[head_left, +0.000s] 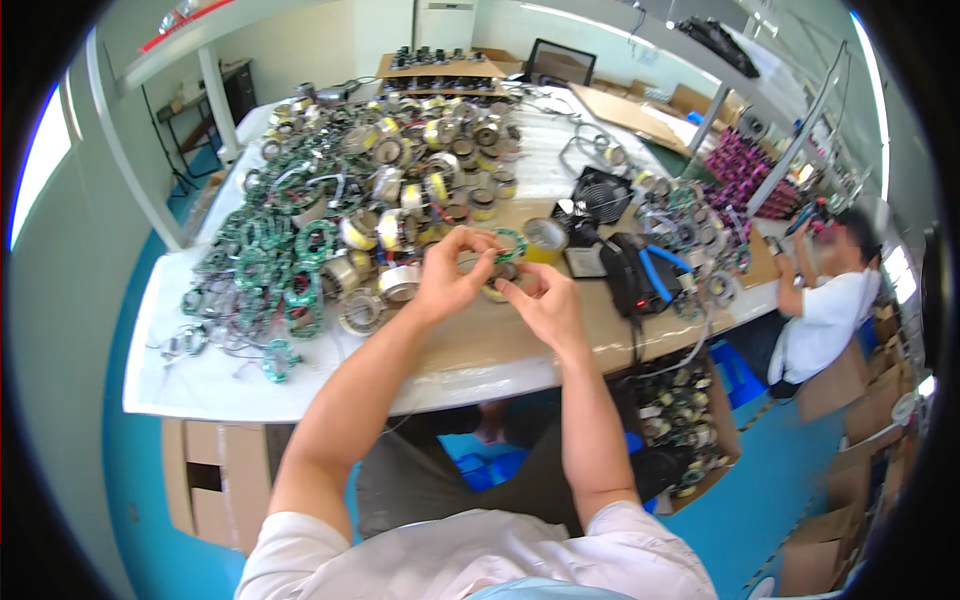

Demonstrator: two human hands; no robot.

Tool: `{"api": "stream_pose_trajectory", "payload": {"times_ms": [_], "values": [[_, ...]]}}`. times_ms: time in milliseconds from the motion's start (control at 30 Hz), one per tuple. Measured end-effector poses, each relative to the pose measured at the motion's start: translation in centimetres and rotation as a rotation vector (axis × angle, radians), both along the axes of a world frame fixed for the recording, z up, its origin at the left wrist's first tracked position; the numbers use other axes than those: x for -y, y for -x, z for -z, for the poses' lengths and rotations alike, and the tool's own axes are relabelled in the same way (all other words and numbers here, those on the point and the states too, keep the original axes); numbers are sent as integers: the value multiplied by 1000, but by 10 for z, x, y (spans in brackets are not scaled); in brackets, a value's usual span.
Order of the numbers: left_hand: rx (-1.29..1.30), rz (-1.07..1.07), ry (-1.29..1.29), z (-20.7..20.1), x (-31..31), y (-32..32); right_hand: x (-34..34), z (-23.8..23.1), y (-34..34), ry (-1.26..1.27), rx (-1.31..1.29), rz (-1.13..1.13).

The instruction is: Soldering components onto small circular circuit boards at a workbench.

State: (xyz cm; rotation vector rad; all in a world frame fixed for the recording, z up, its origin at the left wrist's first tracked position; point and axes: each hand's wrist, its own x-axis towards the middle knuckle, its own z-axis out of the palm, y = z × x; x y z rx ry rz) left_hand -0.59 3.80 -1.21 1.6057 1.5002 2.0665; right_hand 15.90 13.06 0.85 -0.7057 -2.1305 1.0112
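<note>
Over the brown sheet at the table's front, my left hand (pixel 458 272) pinches a green ring-shaped circuit board (pixel 514 243). Close beside it, my right hand (pixel 546 304) has its fingers closed on a round metal-and-coil part (pixel 496 291), mostly hidden by the fingers. Just beyond the right hand stands a yellow tape roll (pixel 545 236). To the left of my hands lie several yellow-wrapped coil rings (pixel 399 282) and a heap of green ring circuit boards (pixel 315 243) with loose wires.
Right of my hands are a black box (pixel 627 275), blue-handled pliers (pixel 668 272) and a black fan (pixel 602 196). A carton of parts (pixel 685 420) stands below the table edge. Another person (pixel 826 318) sits at the right, near purple parts (pixel 752 170).
</note>
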Motion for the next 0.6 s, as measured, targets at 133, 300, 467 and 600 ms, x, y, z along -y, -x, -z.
{"api": "stream_pose_trajectory", "payload": {"times_ms": [133,300,467,600], "values": [[66,-47,0,21,-14,-2,2,15,22,-165,-103,63],[270,45,-194,-5,20,9,-6,-2,26,-356,-121,12],[375,-79,-209,-9,18,12,-64,-58,-32,-142,-188,0],[475,-89,-137,1,16,18,-142,-104,-68,-143,-147,214]]}}
